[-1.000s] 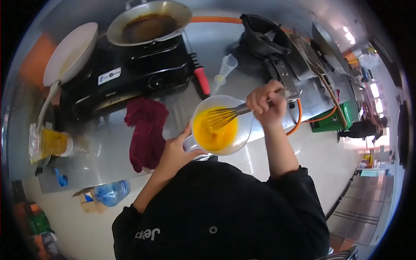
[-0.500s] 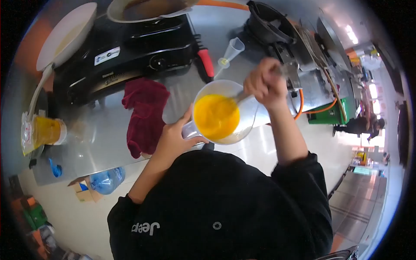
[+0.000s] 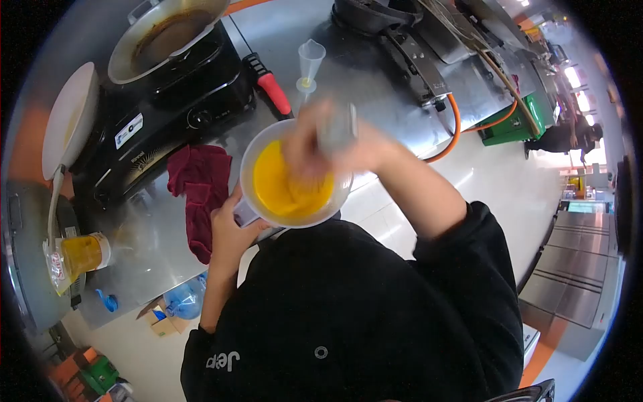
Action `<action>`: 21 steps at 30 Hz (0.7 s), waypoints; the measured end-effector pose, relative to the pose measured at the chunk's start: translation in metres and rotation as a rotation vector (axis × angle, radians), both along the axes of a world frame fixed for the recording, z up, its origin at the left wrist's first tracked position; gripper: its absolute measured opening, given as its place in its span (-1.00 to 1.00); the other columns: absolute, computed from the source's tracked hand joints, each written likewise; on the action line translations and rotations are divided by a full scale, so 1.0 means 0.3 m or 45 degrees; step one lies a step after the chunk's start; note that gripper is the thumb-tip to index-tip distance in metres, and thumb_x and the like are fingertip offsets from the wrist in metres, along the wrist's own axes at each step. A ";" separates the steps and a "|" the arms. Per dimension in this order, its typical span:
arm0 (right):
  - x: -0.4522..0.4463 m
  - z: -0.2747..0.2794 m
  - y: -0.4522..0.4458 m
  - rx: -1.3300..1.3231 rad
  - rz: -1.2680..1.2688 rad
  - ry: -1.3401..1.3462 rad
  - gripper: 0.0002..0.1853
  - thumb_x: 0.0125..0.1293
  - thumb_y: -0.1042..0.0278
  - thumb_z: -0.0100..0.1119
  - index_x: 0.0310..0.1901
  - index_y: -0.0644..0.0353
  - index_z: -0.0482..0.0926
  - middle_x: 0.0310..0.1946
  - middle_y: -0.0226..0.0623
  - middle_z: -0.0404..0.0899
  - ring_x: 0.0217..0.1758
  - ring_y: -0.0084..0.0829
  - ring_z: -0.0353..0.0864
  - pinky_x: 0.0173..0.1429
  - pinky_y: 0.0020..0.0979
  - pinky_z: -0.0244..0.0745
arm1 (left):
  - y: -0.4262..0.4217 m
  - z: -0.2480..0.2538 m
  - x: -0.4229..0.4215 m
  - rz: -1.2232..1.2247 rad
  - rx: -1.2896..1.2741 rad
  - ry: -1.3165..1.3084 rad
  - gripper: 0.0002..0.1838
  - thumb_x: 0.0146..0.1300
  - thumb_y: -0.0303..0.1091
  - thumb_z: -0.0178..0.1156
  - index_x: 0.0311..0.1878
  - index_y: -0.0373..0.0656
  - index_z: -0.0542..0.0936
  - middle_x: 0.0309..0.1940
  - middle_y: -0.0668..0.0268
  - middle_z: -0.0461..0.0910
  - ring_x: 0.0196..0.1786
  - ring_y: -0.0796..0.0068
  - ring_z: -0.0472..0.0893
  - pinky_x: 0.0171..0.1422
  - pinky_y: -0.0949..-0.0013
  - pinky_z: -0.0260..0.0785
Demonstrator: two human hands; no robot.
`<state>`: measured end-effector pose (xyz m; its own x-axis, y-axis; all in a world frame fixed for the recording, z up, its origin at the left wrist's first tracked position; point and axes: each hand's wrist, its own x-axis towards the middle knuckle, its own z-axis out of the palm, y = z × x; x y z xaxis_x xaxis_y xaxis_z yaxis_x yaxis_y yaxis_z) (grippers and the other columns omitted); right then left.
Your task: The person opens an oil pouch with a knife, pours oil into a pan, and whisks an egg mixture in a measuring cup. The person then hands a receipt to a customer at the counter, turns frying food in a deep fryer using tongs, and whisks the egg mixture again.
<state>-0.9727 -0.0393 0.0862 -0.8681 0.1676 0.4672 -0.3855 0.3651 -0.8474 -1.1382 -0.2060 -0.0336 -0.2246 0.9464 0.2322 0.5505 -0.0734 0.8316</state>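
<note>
A translucent plastic jug (image 3: 248,181) with yellow liquid (image 3: 281,194), which looks like beaten egg, is in front of my body near the counter's edge. My left hand (image 3: 231,228) is closed around the jug's handle. Above the jug's mouth, my right hand (image 3: 328,144) grips a metal whisk (image 3: 338,127); its end goes down into the liquid. Motion smears the right hand and the whisk. A dark red cloth (image 3: 204,194) lies on the counter, just beyond my left hand.
A black portable stove (image 3: 174,127) stands far left, with a stained pan (image 3: 144,60) and a white pan (image 3: 67,120) around it. A red-handled tool (image 3: 273,94) and a small clear measuring cup (image 3: 311,60) are behind the jug. A tub of yellow liquid (image 3: 80,254) sits left.
The view has turned and shifted, so the counter things appear displaced. My right hand has swung with the whisk over the jug's middle. My left hand still holds the handle.
</note>
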 end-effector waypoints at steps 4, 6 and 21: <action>-0.011 -0.098 0.023 -0.962 -0.479 -0.030 -0.88 -0.11 0.37 0.19 -0.62 0.23 0.52 -0.63 -0.26 0.50 -0.60 -0.48 0.48 -0.46 -0.49 0.36 | 0.014 -0.037 0.004 0.031 -0.019 -0.099 -0.16 -0.32 -0.04 0.47 0.05 -0.34 0.42 -0.29 0.04 0.60 -0.22 0.27 0.63 -0.12 0.33 0.43; 0.003 -0.087 -0.029 -0.288 -0.288 0.181 -0.88 -0.16 0.37 0.17 -0.59 0.22 0.49 -0.63 -0.32 0.49 -0.58 -0.52 0.45 -0.48 -0.47 0.37 | 0.018 -0.018 -0.026 -0.010 -0.083 -0.011 -0.14 -0.33 -0.08 0.48 0.09 -0.33 0.40 -0.24 0.04 0.59 -0.17 0.29 0.62 -0.08 0.35 0.41; 0.011 -0.105 0.068 -0.417 0.357 -0.040 -0.67 0.00 0.26 0.07 -0.80 0.20 0.35 -0.79 -0.31 0.39 -0.74 -0.39 0.41 -0.50 -0.47 0.37 | 0.037 0.049 0.006 -0.041 -0.221 -0.219 -0.09 -0.25 -0.13 0.45 0.25 -0.06 0.27 -0.26 -0.05 0.55 -0.25 0.17 0.62 -0.10 0.34 0.41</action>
